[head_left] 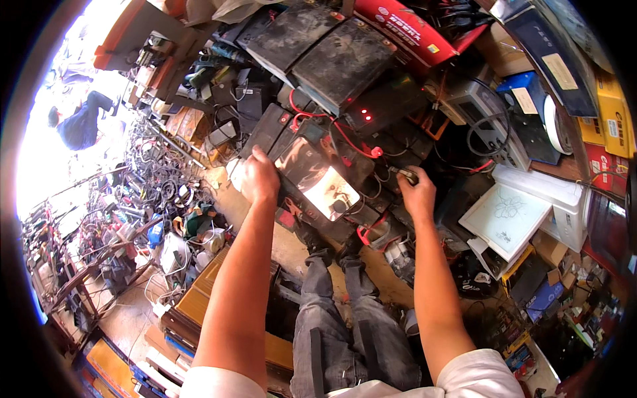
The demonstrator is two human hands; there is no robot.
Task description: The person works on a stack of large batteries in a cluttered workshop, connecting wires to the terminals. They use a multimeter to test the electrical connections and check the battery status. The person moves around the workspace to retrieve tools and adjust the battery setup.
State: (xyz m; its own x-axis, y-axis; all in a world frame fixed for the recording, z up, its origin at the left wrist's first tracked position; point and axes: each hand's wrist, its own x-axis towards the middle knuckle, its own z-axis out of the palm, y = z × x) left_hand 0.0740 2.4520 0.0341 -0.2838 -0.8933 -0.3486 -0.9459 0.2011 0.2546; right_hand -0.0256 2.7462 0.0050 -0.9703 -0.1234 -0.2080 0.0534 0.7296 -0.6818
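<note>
My left hand (261,178) is closed at the left edge of a dark box with a glossy, mirror-like top (317,174). A pale, rounded thing (235,174) shows beside its fingers; what they grip is partly hidden. My right hand (418,192) pinches a small metal piece that looks like a clip (406,174), with thin wires near it. Between the hands, red cables (345,138) run over dark batteries. One cable ends in a red clamp (376,152). A black battery (265,129) sits just beyond my left hand.
Large dusty batteries (342,63) stand at the far side, near a black unit with red lights (385,109) and a red box (415,30). Tangled parts (166,179) heap up on the left. At the right is a white tray-like panel (506,219). A person (83,123) is far left.
</note>
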